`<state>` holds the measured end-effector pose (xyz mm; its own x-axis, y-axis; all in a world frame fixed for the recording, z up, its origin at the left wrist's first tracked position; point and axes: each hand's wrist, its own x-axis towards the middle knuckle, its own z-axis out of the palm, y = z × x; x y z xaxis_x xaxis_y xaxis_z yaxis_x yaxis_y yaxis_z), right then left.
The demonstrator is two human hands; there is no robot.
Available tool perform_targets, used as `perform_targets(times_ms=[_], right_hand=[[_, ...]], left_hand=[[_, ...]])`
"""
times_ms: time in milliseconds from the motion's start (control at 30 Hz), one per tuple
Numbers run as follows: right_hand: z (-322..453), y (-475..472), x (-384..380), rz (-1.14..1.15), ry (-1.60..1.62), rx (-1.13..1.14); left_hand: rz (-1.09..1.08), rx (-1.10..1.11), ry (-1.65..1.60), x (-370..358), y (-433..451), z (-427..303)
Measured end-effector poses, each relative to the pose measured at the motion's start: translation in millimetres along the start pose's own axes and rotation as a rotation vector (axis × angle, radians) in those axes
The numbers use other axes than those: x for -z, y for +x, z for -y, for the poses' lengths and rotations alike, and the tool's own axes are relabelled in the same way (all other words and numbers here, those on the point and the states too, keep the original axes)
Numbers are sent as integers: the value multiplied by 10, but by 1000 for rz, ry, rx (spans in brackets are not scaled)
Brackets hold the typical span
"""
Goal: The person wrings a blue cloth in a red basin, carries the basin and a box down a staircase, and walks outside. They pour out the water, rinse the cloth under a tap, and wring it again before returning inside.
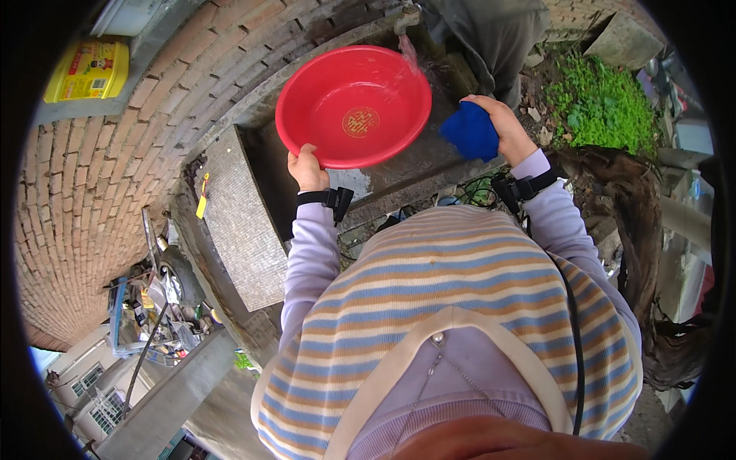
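Note:
A red plastic basin [322, 109] with a gold emblem on its bottom is over a wet concrete trough sink [397, 178]. My left hand [307, 168] grips the basin's near left rim, thumb on top. At the basin's far right rim, water splashes below a tap [407, 20] that has a pinkish piece hanging from its spout. To the right of the basin, apart from it, my right hand [506, 127] holds a bunched blue cloth [471, 131]. Whether the basin rests on the sink cannot be told.
A ribbed washing slab [241, 230] adjoins the sink at left, with a yellow-handled brush or scraper [202, 198] by its edge. A brick wall [167, 86] runs behind. Dark fabric [494, 40] hangs at the far right of the sink. A yellow tub [86, 72] stands on a ledge; a gnarled trunk [638, 230] is at right.

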<state>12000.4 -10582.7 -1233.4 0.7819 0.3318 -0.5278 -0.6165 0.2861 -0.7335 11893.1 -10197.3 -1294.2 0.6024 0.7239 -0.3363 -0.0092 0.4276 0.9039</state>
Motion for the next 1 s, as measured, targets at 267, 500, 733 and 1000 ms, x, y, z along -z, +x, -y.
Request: perform_targets(times_ms=[267,500,733,1000], right_hand=[[-311,-272,237,-166,267,-101],[-199,-135,660,-158,336,-139],[-237,-321,657,-196,346,-56],[-212,-443,784,-251,348,-38]], left_hand=[[29,9,-65,-99,-14,39],[194,25,-49,-479,-117,224],[331,92,-11,22,-67,118],[197,99,-98,228,216,67]])
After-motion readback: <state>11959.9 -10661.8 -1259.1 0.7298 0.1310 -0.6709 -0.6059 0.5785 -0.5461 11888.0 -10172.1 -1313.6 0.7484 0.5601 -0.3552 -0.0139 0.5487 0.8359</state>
